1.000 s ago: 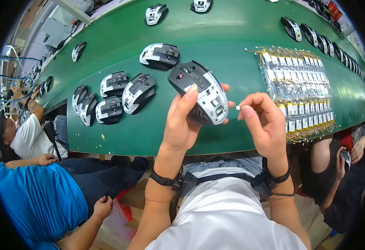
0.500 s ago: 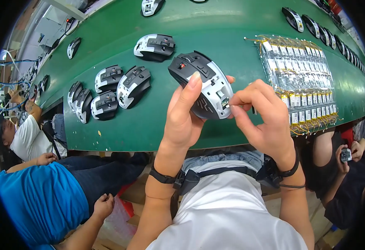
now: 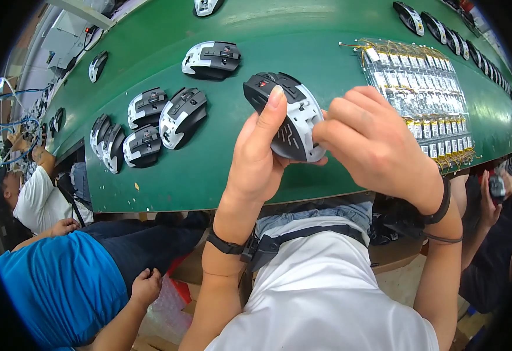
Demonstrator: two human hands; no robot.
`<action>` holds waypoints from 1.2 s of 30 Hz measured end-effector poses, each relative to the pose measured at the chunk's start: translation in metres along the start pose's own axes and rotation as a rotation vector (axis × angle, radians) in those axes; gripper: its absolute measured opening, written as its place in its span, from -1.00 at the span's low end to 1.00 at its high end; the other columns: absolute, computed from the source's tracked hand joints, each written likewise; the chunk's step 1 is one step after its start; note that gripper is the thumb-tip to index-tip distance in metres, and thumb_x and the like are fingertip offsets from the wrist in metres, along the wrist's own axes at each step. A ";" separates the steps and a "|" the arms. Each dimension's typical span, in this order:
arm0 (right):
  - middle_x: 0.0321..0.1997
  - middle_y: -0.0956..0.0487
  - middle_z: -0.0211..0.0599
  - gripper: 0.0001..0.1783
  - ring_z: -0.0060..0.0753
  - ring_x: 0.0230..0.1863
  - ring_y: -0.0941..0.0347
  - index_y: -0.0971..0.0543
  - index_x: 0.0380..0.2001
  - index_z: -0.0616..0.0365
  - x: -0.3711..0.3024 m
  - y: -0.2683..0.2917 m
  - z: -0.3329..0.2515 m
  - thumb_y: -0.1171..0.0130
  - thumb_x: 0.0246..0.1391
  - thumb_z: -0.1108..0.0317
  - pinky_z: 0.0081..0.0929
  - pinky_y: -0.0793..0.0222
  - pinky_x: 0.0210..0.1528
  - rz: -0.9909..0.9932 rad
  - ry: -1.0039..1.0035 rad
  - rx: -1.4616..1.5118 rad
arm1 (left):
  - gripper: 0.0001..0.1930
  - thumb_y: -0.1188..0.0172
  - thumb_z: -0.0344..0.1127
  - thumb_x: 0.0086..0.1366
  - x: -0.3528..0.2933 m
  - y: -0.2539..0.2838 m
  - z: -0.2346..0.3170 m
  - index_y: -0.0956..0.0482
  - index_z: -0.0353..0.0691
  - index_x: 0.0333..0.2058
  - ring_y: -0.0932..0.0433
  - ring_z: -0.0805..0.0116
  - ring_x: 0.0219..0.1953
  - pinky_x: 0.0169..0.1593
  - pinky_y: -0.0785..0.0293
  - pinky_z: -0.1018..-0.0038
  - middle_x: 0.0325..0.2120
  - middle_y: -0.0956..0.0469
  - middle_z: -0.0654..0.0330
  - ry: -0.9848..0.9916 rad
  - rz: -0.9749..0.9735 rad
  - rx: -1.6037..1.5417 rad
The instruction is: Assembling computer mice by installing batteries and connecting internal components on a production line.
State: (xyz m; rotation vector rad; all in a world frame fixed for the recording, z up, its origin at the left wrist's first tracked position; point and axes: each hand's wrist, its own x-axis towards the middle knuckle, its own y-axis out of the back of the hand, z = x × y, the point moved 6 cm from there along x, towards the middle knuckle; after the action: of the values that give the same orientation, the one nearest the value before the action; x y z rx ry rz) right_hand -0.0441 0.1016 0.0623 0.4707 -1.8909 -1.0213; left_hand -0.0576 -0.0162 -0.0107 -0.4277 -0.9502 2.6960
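Here, the curved black-and-white plastic computer mouse (image 3: 298, 110) sits between the left hand (image 3: 258, 153), gripping it, and the right hand (image 3: 378, 145), curled at its edge. Whether that pinches anything is hidden.

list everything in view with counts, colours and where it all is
held mouse: one, black and white, in left hand
mouse cluster: five, black and white, table's left part
single mouse: one, black and white, beyond cluster
farther mice: at least three, black and white, top and left
mouse row: too overlapped to count, black and white, upper right
packs: dozens, mostly white, right
tray: at least one, clear, under packs
table: one, green, centre
box: one, grey, upper left
cables: several, blue, left edge
co-workers: at least three, blue, white, dark clothing, both sides
wristbands: two, black, both wrists
left hand: one, bare, gripping mouse
right hand: one, bare, fingertips at mouse's edge
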 end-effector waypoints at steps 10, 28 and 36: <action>-0.42 -0.43 -0.28 -0.74 -0.22 -0.42 -0.38 -0.52 -0.40 0.20 -0.010 -0.014 -0.003 -0.27 -0.29 0.54 -0.34 -0.31 -0.28 -0.020 -0.140 0.110 | -0.52 0.10 0.09 0.41 0.000 0.018 -0.007 -0.46 -0.28 -0.12 -0.64 0.30 -0.34 -0.41 -0.64 0.37 -0.30 -0.60 0.04 -0.028 0.138 -0.117; -0.22 -0.57 -0.24 -0.73 -0.60 -0.33 -0.46 -0.46 -0.13 0.35 -0.043 -0.056 0.004 -0.13 0.08 0.50 -0.62 -0.38 -0.21 0.327 -0.919 1.194 | -0.27 -0.04 0.06 0.18 -0.010 0.022 0.011 -0.18 -0.35 0.20 -0.60 0.07 -0.15 -0.08 -0.57 0.25 -0.07 -0.49 -0.17 -0.361 0.062 0.029; -0.24 -0.59 -0.28 -0.79 -0.53 -0.22 -0.53 -0.48 -0.20 0.39 -0.036 -0.078 0.003 -0.10 0.10 0.50 -0.56 -0.43 -0.12 0.091 -1.049 1.492 | -0.07 -0.25 -0.06 0.08 -0.017 0.022 0.006 0.01 -0.39 0.30 -0.52 0.13 -0.03 -0.01 -0.51 0.26 -0.05 -0.45 -0.15 -0.506 -0.052 0.054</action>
State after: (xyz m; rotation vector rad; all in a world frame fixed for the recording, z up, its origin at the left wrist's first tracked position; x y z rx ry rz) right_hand -0.0347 0.0813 -0.0200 0.6814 -3.3763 0.6168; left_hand -0.0470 -0.0420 -0.0171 0.3051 -0.9819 2.8258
